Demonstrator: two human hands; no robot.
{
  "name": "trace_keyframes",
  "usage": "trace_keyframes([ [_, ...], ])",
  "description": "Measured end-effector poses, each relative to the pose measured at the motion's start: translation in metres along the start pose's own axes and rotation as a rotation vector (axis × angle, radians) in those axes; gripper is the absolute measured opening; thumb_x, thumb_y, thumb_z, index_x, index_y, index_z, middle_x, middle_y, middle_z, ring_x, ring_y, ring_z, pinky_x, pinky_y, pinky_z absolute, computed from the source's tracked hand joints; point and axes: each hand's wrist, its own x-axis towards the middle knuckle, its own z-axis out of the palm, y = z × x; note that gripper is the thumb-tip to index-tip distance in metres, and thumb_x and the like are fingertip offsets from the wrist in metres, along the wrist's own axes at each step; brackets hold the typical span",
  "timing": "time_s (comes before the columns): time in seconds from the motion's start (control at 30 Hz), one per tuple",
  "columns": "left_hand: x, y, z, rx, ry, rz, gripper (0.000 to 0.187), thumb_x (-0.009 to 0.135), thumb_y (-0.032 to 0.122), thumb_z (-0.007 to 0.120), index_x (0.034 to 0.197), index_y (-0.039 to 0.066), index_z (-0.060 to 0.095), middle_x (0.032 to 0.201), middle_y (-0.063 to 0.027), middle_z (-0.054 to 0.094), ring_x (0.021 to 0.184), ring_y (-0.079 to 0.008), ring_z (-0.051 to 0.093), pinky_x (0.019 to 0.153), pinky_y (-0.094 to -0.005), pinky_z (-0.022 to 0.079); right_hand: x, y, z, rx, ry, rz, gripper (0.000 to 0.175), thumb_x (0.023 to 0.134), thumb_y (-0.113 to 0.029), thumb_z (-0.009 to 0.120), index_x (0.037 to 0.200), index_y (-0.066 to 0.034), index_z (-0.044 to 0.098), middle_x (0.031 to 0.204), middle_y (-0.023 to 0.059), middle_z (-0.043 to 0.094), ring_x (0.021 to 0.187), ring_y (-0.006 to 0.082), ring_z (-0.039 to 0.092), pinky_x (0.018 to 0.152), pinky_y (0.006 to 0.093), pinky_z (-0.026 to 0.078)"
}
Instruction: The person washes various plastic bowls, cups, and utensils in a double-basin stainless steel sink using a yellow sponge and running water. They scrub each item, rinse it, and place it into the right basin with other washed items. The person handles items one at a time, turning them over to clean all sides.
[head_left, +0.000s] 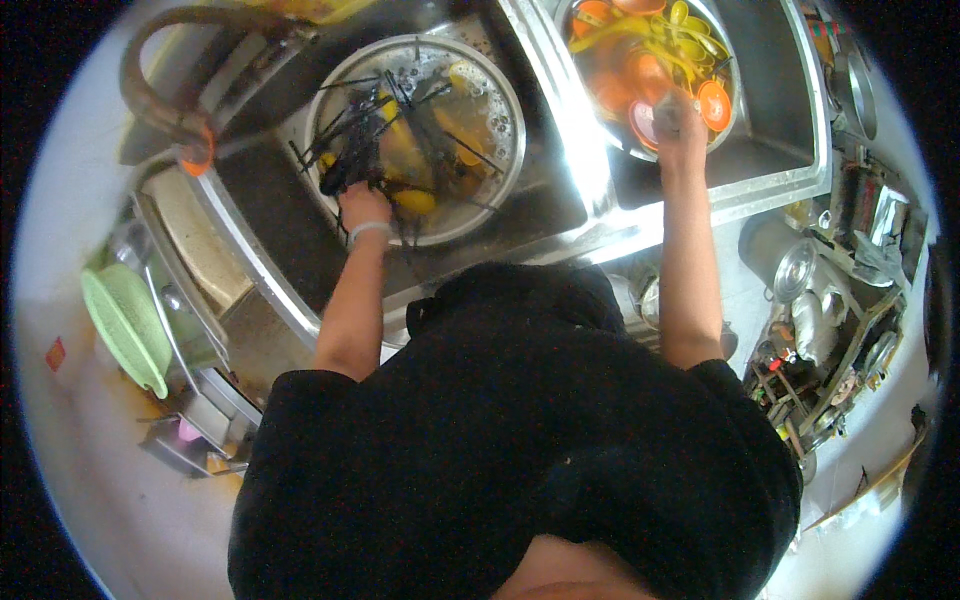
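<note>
My left hand (365, 204) is at the near left rim of a round metal basin (517, 142) of cloudy, sudsy water. Its fingers close around a bundle of black chopsticks (358, 139); other chopsticks spread loose across the basin. Yellow utensils (414, 201) lie among them, partly under water. Over a second round basin (735, 135), in the right sink bowl, is my right hand (684, 133), its fingers blurred. Beneath and beside it are orange bowls (715, 105) and yellow-green spoons (686, 37). Whether the right fingers hold anything is unclear.
A metal divider (577, 112) separates the two sink bowls. The curved faucet (139, 75) with an orange tip arches at the upper left. A green plastic basket (124, 322) stands on the left. Pots (795, 274) and a cluttered rack (832, 375) are on the right.
</note>
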Motion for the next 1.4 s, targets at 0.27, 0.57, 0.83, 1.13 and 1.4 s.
trace_keyframes([
  [0.27, 0.034, -0.033, -0.034, 0.524, -0.052, 0.265, 0.022, 0.081, 0.02, 0.046, 0.093, 0.014, 0.064, 0.097, -0.0014, 0.06, 0.109, -0.0219, 0.043, 0.087, -0.0427, 0.033, -0.07, -0.011, 0.052, -0.254, -0.251, 0.108, 0.031, 0.081, -0.019, 0.059, 0.102, 0.002, 0.054, 0.1, 0.0085, 0.057, 0.092, 0.0184, 0.053, 0.083, 0.0296, 0.04],
  [0.57, 0.019, 0.036, -0.123, -0.197, 0.071, 0.394, 0.024, 0.085, 0.029, 0.049, 0.089, 0.012, 0.065, 0.079, -0.0063, 0.062, 0.077, -0.019, 0.057, 0.085, -0.0442, 0.039, -0.13, 0.037, 0.126, -1.071, -0.451, -0.589, 0.024, 0.075, -0.018, 0.057, 0.09, 0.0001, 0.06, 0.087, 0.0195, 0.057, 0.086, 0.0354, 0.054, 0.076, 0.0372, 0.044],
  [0.83, -0.032, 0.077, -0.169, -0.808, -0.174, 0.827, 0.021, 0.088, 0.025, 0.047, 0.095, 0.008, 0.057, 0.064, 0.0028, 0.045, 0.051, -0.0065, 0.043, 0.047, -0.0238, 0.038, -0.138, 0.064, 0.15, -1.068, -0.946, -1.177, 0.026, 0.071, -0.027, 0.057, 0.09, -0.009, 0.056, 0.097, 0.0129, 0.055, 0.098, 0.0324, 0.05, 0.087, 0.0458, 0.035],
  [1.13, -0.082, 0.111, -0.216, -1.03, -0.308, 0.5, 0.02, 0.086, 0.019, 0.048, 0.098, 0.003, 0.049, 0.069, -0.009, 0.055, 0.062, -0.0205, 0.055, 0.057, -0.03, 0.042, -0.125, 0.024, 0.169, -0.299, -0.359, 0.131, 0.035, 0.083, -0.034, 0.042, 0.065, -0.0068, 0.053, 0.052, 0.0058, 0.047, 0.044, 0.0214, 0.049, 0.043, 0.0315, 0.042],
  [1.4, -0.087, 0.166, -0.234, -0.528, -0.242, 0.307, 0.064, 0.087, 0.019, 0.046, 0.136, 0.009, 0.007, 0.091, -0.0254, 0.059, 0.08, -0.0421, 0.056, 0.072, -0.0464, 0.044, -0.158, 0.037, 0.163, 0.143, -0.155, 0.452, 0.03, 0.088, -0.033, 0.037, 0.08, -0.0091, 0.052, 0.065, 0.0057, 0.051, 0.054, 0.0174, 0.05, 0.045, 0.0302, 0.042],
])
